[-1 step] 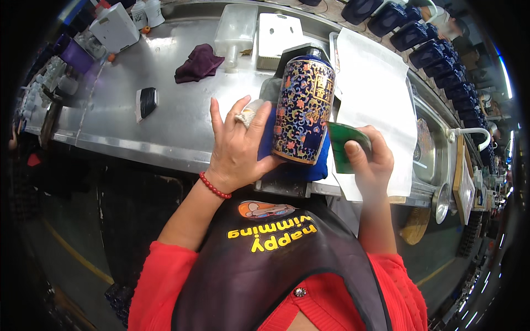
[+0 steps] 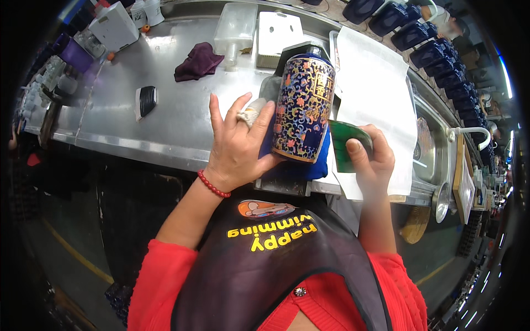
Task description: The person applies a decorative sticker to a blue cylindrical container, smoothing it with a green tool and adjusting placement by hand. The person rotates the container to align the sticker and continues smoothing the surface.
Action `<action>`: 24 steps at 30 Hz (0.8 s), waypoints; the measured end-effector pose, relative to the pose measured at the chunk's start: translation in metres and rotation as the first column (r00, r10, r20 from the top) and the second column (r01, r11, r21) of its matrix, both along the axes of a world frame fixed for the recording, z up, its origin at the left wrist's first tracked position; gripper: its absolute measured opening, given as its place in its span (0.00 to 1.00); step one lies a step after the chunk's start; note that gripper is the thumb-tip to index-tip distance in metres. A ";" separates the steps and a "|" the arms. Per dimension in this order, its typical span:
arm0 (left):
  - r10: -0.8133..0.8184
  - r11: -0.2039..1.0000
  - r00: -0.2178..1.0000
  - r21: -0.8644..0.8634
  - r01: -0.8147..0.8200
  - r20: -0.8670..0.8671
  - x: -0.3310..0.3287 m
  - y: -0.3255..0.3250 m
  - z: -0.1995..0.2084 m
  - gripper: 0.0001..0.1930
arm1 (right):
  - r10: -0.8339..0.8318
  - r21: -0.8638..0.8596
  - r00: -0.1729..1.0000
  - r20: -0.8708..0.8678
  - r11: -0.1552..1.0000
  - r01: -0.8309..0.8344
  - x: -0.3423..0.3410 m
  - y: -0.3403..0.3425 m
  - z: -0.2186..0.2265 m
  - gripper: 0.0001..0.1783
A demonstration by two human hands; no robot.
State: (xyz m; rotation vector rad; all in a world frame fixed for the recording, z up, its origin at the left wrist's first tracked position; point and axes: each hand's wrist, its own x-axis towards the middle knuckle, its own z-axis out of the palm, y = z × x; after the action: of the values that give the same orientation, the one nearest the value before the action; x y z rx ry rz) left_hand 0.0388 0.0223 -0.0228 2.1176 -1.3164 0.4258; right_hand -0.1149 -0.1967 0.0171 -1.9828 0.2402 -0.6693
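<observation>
A dark blue bottle (image 2: 303, 107), covered in a coloured floral pattern with gold, lies tilted on a blue cloth (image 2: 322, 160), its neck pointing away from me. My left hand (image 2: 237, 138) is open at its lower left, fingers spread; the thumb and index finger rest against the bottle's side and base. A whitish wrap (image 2: 250, 115) covers part of one finger. Between the thumb and fingers of my right hand (image 2: 372, 157) is a thin green flexible scraper (image 2: 343, 144). Its left edge is close beside the bottle; whether they touch is unclear.
White paper (image 2: 375, 105) covers the bench at right, before a sink (image 2: 433, 143). A purple cloth (image 2: 200, 62), a black-and-white pad (image 2: 146, 101), a clear container (image 2: 234, 30) and a white box (image 2: 279, 33) sit on the metal bench. Dark blue bottles (image 2: 436, 55) line the far right.
Almost nothing differs. The bottle has shifted very slightly, and the green scraper has moved a touch to the right.
</observation>
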 end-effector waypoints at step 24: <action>-0.057 0.998 0.996 -0.025 0.055 -0.065 -0.007 -0.006 0.002 0.53 | 0.106 -0.647 0.993 -0.054 0.754 -0.116 -0.005 0.025 -0.004 0.33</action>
State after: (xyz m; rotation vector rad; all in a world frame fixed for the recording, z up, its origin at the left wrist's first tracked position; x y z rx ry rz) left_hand 0.0320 0.0168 -0.0205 2.0530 -1.3239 0.3438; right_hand -0.1198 -0.1719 0.0136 -2.6469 -0.1328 -0.7216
